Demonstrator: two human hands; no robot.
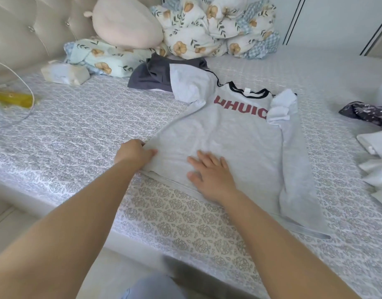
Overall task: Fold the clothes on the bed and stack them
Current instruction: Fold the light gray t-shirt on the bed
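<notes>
A light grey T-shirt (235, 137) with red letters and a black-striped collar lies spread on the bed, collar at the far end, its right side folded in over the body. My left hand (135, 153) pinches the shirt's left edge near the hem, thumb on top of the cloth. My right hand (209, 175) rests flat on the lower part of the shirt with its fingers straight and spread. A dark grey garment (155, 75) lies crumpled behind the shirt. A dark patterned garment (366, 114) and white clothes (375, 160) lie at the right.
The bed has a patterned grey-white sheet (78, 130). A floral quilt (216, 29), a pink pillow (127, 22) and a floral pillow (103, 57) are piled by the padded headboard. A tissue pack (65, 73) and a yellow object (13, 100) with a white cord lie at the left.
</notes>
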